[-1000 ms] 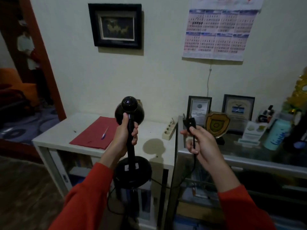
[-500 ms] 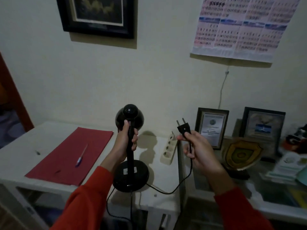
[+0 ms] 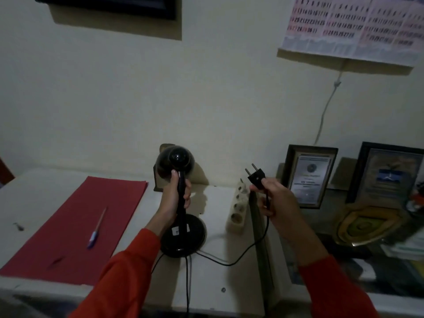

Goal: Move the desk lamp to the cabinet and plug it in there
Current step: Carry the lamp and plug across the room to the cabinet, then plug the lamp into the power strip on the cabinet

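Dim light falls on a cream wall above a white cabinet (image 3: 57, 180). On its top, toward the right edge, stands the black desk lamp (image 3: 181, 203), its round base close to the front edge, though whether it touches the top cannot be told. The left hand (image 3: 174, 198) is clenched around the lamp's stem. The right hand (image 3: 273, 200) pinches the black plug (image 3: 255, 176), prongs up, above the cream power strip (image 3: 237, 207) lying along the right edge. A red folder (image 3: 75, 223) with a pen (image 3: 96, 229) lies toward the left.
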Available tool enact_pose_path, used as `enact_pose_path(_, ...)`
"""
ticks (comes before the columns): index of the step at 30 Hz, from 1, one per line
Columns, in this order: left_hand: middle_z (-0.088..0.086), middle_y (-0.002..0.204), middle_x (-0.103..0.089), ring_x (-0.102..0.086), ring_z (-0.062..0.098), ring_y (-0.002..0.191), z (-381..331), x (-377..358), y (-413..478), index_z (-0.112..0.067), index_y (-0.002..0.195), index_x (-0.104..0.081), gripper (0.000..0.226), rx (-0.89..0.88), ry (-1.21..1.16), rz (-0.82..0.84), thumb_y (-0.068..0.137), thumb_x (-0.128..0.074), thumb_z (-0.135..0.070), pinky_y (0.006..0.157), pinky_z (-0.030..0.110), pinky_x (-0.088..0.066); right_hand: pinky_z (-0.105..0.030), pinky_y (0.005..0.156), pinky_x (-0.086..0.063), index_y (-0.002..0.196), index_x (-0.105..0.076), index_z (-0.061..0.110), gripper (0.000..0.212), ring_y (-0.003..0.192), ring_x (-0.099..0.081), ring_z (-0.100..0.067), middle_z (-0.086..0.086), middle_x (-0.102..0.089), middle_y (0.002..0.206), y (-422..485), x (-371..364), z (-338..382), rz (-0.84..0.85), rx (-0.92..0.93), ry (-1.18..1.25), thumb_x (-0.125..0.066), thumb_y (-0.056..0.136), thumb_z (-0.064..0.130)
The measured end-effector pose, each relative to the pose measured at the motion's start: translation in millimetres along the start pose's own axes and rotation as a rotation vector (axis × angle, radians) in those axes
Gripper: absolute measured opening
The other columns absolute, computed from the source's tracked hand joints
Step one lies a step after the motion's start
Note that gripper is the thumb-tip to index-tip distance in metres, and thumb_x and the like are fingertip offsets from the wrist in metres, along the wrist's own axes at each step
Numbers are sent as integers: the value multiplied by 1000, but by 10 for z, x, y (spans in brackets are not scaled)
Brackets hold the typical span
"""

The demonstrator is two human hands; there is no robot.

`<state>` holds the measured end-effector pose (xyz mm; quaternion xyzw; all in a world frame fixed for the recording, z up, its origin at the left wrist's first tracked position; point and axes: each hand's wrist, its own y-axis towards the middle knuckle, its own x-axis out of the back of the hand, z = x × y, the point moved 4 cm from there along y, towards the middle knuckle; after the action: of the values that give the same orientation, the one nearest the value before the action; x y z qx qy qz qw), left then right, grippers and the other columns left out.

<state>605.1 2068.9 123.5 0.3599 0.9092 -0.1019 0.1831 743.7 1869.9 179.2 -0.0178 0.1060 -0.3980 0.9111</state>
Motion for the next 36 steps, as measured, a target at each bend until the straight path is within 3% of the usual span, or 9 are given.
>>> enact_pose_path(9,0,41,-51,-47,15,34,197,15,-220,-8,65,-58,60,22,153,14,96,-27,-49,36,18,-40,-16,33,-28,94,-71,13,27,43,-48,-8,0,-72,75,99,170,-217,-28,-24,15,-47,95,25)
enact_pose_path(13,6,64,-66,-63,17,57,163,157,-335,-13,82,-65,47,-33,221,-70,98,-32,-41,55,24,-52,-16,33,-29,101,-68,9,26,43,-49,-10,-3,-72,77,96,196,-248,-35,-36,-13,-48,94,24)
enact_pose_path(17,-8,99,-64,-62,3,89,199,302,-574,-31,103,-57,18,-203,438,-261,97,-41,-28,75,24,-53,-16,32,-29,98,-67,12,24,42,-49,-9,-7,-72,80,95,207,-252,-31,-18,-47,-47,96,23)
enact_pose_path(20,-9,103,-48,-46,13,101,360,326,-925,-29,108,-50,24,-444,679,-489,84,-47,-33,88,29,-39,-16,33,-30,94,-67,14,20,41,-50,-10,-10,-71,84,96,225,-251,-20,7,-114,-48,96,19)
enact_pose_path(22,-11,101,-44,-41,11,100,484,203,-1093,-36,102,-46,22,-553,765,-415,80,-46,-34,90,16,-32,-16,33,-31,92,-66,16,15,42,-50,-10,-9,-71,84,105,230,-245,-27,18,-173,-50,95,16)
enact_pose_path(24,-11,100,-47,-44,6,102,631,38,-1138,-36,100,-49,19,-591,823,-215,83,-48,-27,90,8,-31,-15,34,-33,91,-64,17,12,43,-50,-10,-7,-70,84,117,229,-233,-43,22,-252,-54,93,12)
enact_pose_path(28,-8,108,-51,-49,-2,104,958,-202,-968,-28,105,-54,29,-418,866,134,83,-53,-9,90,15,-41,-13,38,-41,102,-64,13,14,55,-54,-13,-2,-66,80,151,246,-202,-74,54,-463,-62,88,11)
enact_pose_path(31,-2,122,-51,-49,9,114,1178,-281,-757,-21,120,-52,36,-315,1010,229,85,-53,-11,99,19,-38,-8,42,-43,105,-65,9,21,62,-57,-10,0,-64,82,202,260,-189,-73,99,-588,-66,85,10)
enact_pose_path(36,6,152,-32,-30,20,139,1424,-339,-428,-12,144,-26,62,-228,1227,312,88,-51,-17,116,27,-22,-17,67,-46,106,-69,4,28,79,-59,-13,-7,-68,94,410,229,-159,-80,270,-956,-71,79,11)
